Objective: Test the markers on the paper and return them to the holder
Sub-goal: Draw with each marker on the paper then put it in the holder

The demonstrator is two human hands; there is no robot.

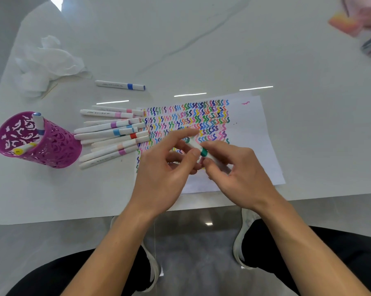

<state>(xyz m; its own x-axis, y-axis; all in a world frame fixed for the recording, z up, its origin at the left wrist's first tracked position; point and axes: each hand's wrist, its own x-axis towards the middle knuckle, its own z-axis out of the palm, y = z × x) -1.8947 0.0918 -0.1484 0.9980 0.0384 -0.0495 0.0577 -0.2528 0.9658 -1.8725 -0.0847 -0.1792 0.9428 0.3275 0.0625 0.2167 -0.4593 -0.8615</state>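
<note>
Head view: my left hand (165, 167) & right hand (240, 167) both pinch green marker (198, 147) over the paper (250, 133), dense w/ squiggles; loose markers (112, 135) lie at its left edge. The holder (58, 150), further left, has just 2, so most returns remain, I reckon.

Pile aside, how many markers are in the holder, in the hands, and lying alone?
In the holder: 2, blue-capped marker, yellow-capped marker
Held by left hand and right hand: 1, green marker
Lying alone: 1, blue marker
Total: 4
</note>
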